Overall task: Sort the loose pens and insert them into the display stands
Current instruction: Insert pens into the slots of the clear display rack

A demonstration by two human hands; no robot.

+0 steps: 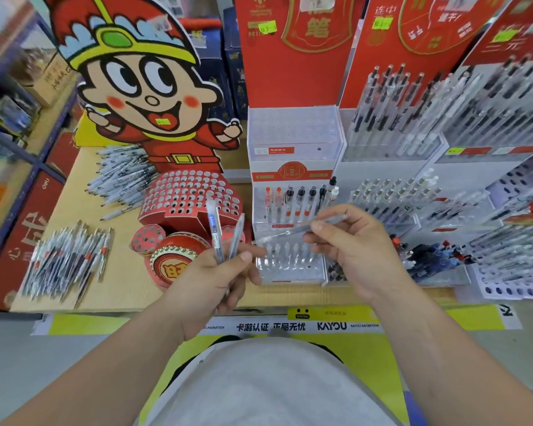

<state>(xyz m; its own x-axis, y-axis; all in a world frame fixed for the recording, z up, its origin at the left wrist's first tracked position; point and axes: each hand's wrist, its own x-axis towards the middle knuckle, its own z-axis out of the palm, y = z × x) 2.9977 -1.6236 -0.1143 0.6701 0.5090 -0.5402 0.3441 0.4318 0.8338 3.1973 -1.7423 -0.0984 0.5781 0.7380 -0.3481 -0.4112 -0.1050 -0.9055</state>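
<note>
The hands are both gripping pens above the front of the bench (130, 290): the left hand (216, 281) is holding two pens (215, 229) upright between thumb and fingers, and the right hand (354, 250) is pinching a single clear pen (293, 231) that is lying almost level, one end reaching towards the other hand. The person seems to be sorting, comparing these three before slotting any. The next move is probably calling for tipping the clear pen upright and lining it over a free hole, perhaps in the white tiered stand (293, 176) just beyond, whose top tier is showing no pens. Counting: three pens are being held, and two piles of loose pens are lying on the bench at left, a near heap (65, 262) and a far heap (120, 176), both too blurred to number. The red cartoon stand (191, 195) is showing only empty holes, and the white stand's middle tier is carrying seven or eight pens.
</note>
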